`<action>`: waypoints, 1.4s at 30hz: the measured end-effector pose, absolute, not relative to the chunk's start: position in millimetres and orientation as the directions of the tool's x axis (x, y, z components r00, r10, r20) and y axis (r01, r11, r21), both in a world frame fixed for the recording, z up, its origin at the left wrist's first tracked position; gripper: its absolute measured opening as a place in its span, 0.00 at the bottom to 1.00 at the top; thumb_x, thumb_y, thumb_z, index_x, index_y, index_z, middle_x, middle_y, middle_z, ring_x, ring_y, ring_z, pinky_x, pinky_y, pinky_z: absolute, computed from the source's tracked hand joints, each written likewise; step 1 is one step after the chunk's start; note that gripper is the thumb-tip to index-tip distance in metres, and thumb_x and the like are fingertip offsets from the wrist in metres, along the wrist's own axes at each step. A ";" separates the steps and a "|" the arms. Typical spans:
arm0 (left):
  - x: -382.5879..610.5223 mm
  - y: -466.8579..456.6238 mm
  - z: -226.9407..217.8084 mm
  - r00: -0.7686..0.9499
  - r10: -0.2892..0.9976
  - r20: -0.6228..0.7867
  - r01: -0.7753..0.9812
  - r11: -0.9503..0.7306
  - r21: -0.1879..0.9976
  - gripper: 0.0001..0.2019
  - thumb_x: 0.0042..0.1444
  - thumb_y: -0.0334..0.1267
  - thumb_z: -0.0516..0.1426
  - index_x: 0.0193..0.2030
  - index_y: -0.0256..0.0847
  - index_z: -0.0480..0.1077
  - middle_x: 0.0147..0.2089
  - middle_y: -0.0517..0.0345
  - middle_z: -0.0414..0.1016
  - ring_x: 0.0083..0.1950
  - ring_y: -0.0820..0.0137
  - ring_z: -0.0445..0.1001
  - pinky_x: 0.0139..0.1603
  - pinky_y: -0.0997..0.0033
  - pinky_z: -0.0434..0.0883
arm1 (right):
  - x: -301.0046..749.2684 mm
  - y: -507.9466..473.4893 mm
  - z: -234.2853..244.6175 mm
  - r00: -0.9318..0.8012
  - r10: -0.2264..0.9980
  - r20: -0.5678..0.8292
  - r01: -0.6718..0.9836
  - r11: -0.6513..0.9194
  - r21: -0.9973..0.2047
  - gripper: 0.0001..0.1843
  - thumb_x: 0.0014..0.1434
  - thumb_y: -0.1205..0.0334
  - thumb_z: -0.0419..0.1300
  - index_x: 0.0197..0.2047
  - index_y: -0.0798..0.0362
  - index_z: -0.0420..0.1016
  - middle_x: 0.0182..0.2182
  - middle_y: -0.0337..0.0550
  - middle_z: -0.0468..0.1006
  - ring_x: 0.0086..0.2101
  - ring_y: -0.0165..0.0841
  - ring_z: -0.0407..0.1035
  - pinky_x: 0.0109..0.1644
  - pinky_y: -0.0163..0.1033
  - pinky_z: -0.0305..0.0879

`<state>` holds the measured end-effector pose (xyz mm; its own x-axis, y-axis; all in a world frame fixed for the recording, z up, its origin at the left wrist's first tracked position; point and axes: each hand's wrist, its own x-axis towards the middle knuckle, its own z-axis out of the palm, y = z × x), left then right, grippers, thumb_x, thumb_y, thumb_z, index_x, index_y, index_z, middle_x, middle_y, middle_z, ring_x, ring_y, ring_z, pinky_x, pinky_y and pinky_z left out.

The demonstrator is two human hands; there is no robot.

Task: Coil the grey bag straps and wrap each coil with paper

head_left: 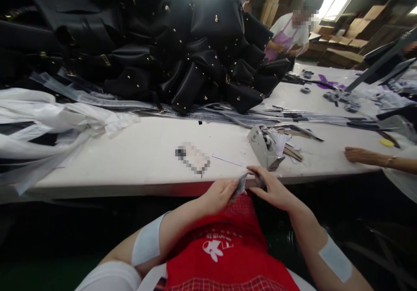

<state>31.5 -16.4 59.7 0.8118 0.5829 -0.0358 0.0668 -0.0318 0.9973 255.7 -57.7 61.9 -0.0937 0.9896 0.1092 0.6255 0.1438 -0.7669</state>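
My left hand (221, 194) is closed on one side of a small grey, crumpled, thin piece (240, 186), just off the table's front edge. My right hand (273, 190) curves round the other side, its thumb and fingers bent against a greyish part that is partly hidden. Whether both hands hold one piece or two, I cannot tell. On the white table (143, 152) beyond them lies a blurred, phone-like object (193, 157). A thin strip (227, 159) rests to its right.
Black bags (195, 52) with gold fittings are heaped along the back. White wrapping (42, 117) covers the left. A grey-white box (263, 147) with paper slips stands right of centre. One person (289, 30) works at the back; another person's hand (365, 155) rests at right.
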 end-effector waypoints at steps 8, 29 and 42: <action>40.4 2.6 55.8 0.454 0.848 0.273 -0.102 -0.255 0.962 0.26 0.64 0.57 0.42 0.46 0.35 0.66 0.35 0.51 0.70 0.40 0.64 0.70 0.48 0.59 0.67 | 171.8 -90.7 36.3 -0.465 0.853 -0.238 0.336 -0.078 -0.938 0.18 0.65 0.51 0.53 0.37 0.55 0.77 0.23 0.38 0.72 0.25 0.30 0.66 0.31 0.35 0.65; 10.2 48.8 84.4 0.826 0.395 -0.402 -0.120 0.820 0.559 0.35 0.68 0.51 0.36 0.26 0.30 0.73 0.07 0.70 0.45 0.09 0.81 0.45 0.24 0.78 0.66 | 259.4 -71.0 18.7 -0.239 0.926 -0.293 0.313 -0.212 -0.926 0.25 0.63 0.41 0.50 0.38 0.55 0.76 0.34 0.45 0.79 0.37 0.37 0.72 0.44 0.40 0.66; 37.8 56.4 87.6 0.430 0.902 -0.044 -0.556 0.303 0.774 0.26 0.67 0.51 0.40 0.42 0.31 0.71 0.21 0.62 0.63 0.23 0.74 0.64 0.42 0.66 0.71 | 203.7 -62.3 10.1 -0.121 0.962 -0.244 0.395 -0.179 -0.901 0.19 0.62 0.49 0.54 0.48 0.54 0.70 0.29 0.41 0.78 0.24 0.30 0.68 0.28 0.35 0.64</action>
<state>37.8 56.4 87.6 0.4296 0.9019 -0.0443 -0.5555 0.3027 0.7745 203.7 -62.3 10.1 -0.1208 0.9622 -0.2440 0.3945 -0.1790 -0.9013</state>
